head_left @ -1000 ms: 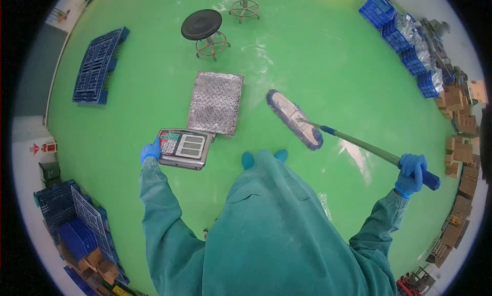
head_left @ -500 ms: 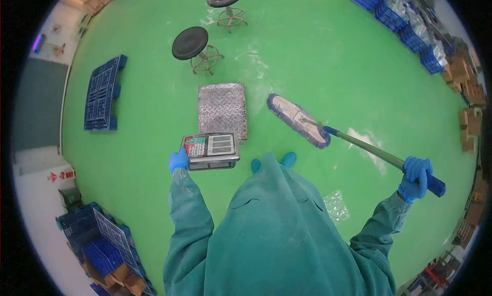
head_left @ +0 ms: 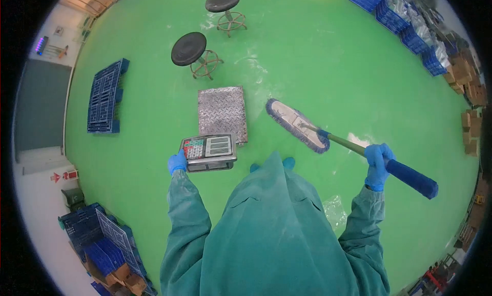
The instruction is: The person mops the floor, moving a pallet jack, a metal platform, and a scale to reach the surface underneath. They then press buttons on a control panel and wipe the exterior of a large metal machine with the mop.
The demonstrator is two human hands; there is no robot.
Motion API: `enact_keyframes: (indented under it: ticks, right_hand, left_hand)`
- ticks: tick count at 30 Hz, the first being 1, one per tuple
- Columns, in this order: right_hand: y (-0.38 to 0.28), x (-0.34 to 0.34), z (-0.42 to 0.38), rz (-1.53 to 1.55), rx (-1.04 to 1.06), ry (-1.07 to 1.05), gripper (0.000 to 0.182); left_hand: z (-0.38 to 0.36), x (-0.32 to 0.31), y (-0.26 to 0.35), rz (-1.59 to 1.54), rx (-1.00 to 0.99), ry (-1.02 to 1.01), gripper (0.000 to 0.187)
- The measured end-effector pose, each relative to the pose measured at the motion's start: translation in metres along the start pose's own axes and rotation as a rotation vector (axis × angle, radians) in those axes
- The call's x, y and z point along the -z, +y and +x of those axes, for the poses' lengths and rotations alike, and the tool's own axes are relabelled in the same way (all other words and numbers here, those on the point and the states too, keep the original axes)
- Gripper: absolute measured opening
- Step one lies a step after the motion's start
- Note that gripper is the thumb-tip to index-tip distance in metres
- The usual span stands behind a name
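Note:
My right hand (head_left: 378, 166), in a blue glove, is wrapped round the green pole of a mop (head_left: 344, 143), just above its dark blue grip end. The flat mop head (head_left: 297, 125) with blue fringe lies on the floor ahead of my feet. At the left, my gloved left hand (head_left: 178, 161) holds the left edge of a scale's display unit (head_left: 209, 148), which has a keypad and screens. Its fingertips are partly hidden by the unit. Directly beyond the unit is the scale's diamond-plate metal platform (head_left: 222, 113).
Two round black stools (head_left: 188, 48) stand beyond the platform. A blue pallet (head_left: 104, 97) is at the left. Blue crates (head_left: 390, 14) and cardboard boxes (head_left: 464, 73) line the right side. Clear plastic (head_left: 335, 212) lies near my right sleeve; more crates (head_left: 105, 255) are at lower left.
My right hand has moved left and up, gripping the pole nearer the mop head, so the blue grip end now shows beyond it. My left hand stays on the display unit.

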State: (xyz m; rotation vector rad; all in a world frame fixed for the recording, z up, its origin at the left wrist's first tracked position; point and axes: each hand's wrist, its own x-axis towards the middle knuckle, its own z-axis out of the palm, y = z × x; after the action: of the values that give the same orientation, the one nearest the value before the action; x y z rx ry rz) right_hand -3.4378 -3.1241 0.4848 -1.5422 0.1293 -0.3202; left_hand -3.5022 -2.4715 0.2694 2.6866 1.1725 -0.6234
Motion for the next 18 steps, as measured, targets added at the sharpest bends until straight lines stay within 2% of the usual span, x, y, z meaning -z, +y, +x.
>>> enact_keyframes:
  ticks: [2,4,5,7,8,10,11,12,14,15,16,18]
  right_hand:
    - [0.004,-0.009,0.016,-0.025,0.032,-0.003,0.022]
    - [0.006,-0.015,0.033,0.163,-0.018,0.006,0.026]
    - [0.004,-0.021,0.041,0.138,-0.001,0.035,0.028]
    - [0.005,-0.018,0.056,0.162,-0.010,0.079,0.027]
    - [0.006,-0.015,0.063,0.188,-0.027,0.130,0.025]
    - [0.002,-0.016,0.072,0.199,-0.011,0.174,0.026]
    - [-0.003,-0.015,0.072,0.222,-0.015,0.200,0.027]
    - [-0.003,-0.014,0.074,0.241,-0.016,0.219,0.027]
    - [-0.007,0.000,0.073,0.233,0.042,0.208,0.029]
    - [-0.005,0.003,0.075,0.261,0.060,0.191,0.030]
    - [-0.007,0.005,0.078,0.254,0.050,0.167,0.030]
    - [-0.015,0.005,0.083,0.245,0.033,0.192,0.030]
  left_hand:
    - [-0.009,0.012,0.009,-0.002,-0.007,-0.005,0.061]
    - [-0.026,0.033,0.021,-0.097,0.075,-0.100,0.052]
    - [-0.025,0.032,0.019,-0.106,0.079,-0.101,0.052]
    - [-0.026,0.026,0.012,-0.849,0.204,-0.248,0.037]
    - [-0.025,0.018,0.008,-0.864,0.209,-0.248,0.037]
    - [-0.020,-0.005,0.000,-1.647,0.301,-0.518,0.025]
    - [-0.015,-0.010,-0.003,-1.633,0.288,-0.497,0.033]
    - [-0.009,-0.019,-0.009,-1.644,0.293,-0.498,0.033]
    - [-0.029,-0.009,0.004,-1.561,0.302,-0.427,0.031]
    - [-0.018,-0.031,-0.006,-1.588,0.291,-0.385,0.016]
    - [-0.021,-0.031,-0.009,-1.600,0.316,-0.378,0.016]
    - [-0.027,-0.008,-0.005,-1.445,0.223,-0.354,0.020]
